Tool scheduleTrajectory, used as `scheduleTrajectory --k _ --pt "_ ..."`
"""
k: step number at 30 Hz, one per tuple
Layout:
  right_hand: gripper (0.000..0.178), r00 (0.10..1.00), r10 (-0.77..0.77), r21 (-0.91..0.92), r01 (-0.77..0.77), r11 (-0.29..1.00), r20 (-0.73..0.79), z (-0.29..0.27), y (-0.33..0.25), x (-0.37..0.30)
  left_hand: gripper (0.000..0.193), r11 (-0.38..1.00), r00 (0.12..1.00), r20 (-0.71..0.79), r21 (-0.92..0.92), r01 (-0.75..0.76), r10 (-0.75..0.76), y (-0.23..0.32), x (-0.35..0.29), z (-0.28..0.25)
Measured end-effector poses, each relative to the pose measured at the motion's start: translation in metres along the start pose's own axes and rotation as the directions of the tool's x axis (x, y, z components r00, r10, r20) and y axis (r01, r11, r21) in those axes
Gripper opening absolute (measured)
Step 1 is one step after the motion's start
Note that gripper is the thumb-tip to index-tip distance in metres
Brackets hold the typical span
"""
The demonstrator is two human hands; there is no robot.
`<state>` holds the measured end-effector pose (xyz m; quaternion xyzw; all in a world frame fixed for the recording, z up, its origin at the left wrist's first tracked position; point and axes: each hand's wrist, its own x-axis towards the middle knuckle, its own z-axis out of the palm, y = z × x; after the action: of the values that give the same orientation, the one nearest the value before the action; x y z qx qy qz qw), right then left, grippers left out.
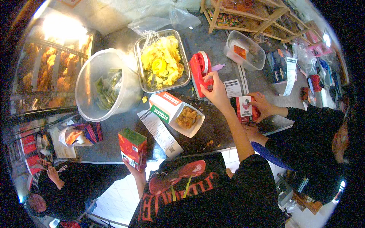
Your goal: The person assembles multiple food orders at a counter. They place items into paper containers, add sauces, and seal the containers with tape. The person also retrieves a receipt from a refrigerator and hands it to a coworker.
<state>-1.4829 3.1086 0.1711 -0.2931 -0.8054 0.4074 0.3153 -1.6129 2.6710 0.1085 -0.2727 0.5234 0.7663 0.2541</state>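
My left hand (134, 170), low at the table's front edge, grips a small red cardboard box (133, 152) with a green side, held upright and tilted. My right hand (217, 90) reaches over the table to a red tape dispenser (199, 72) with a roll on top. Its thumb and forefinger are bent and apart at the dispenser's edge; no tape can be made out between them. Between my arms lies an open white, red and green carton (172, 107) with fried food (188, 117) at its mouth. A long printed receipt (161, 133) lies beside it.
Beyond stand a large clear tub (84, 89) with green packets and a glass dish (185, 81) of yellow crisps. A plastic container (256, 62) is at back right. A co-worker's hand (262, 106) holds a red and white box (244, 108). Another person (80, 182) is at left.
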Motion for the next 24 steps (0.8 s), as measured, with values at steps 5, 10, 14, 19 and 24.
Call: scheduleTrajectory --k 5,10,14,19,24 --pt "0.033 0.999 0.026 0.044 -0.024 0.999 -0.038 0.003 -0.002 -0.005 0.067 0.996 0.995 0.091 -0.073 0.049 -0.043 -0.002 0.011 -0.009" --pt "0.033 1.000 0.024 0.035 -0.023 0.999 -0.016 0.003 0.001 -0.008 0.069 0.998 0.999 0.024 -0.037 -0.042 0.043 -0.006 0.007 -0.004" --pt "0.032 1.000 0.009 -0.026 -0.008 1.000 0.029 0.011 0.007 -0.011 0.070 1.000 1.000 -0.005 -0.025 -0.015 0.015 -0.003 0.003 -0.002" --pt "0.036 0.998 -0.008 -0.195 0.019 0.981 0.060 0.024 0.016 -0.013 0.070 0.998 1.000 -0.018 -0.055 -0.010 0.009 -0.002 0.008 -0.013" --pt "0.047 0.997 -0.075 -0.402 0.054 0.914 -0.036 0.031 0.015 -0.015 0.066 0.995 0.999 -0.012 -0.084 0.050 -0.051 -0.001 0.008 -0.017"
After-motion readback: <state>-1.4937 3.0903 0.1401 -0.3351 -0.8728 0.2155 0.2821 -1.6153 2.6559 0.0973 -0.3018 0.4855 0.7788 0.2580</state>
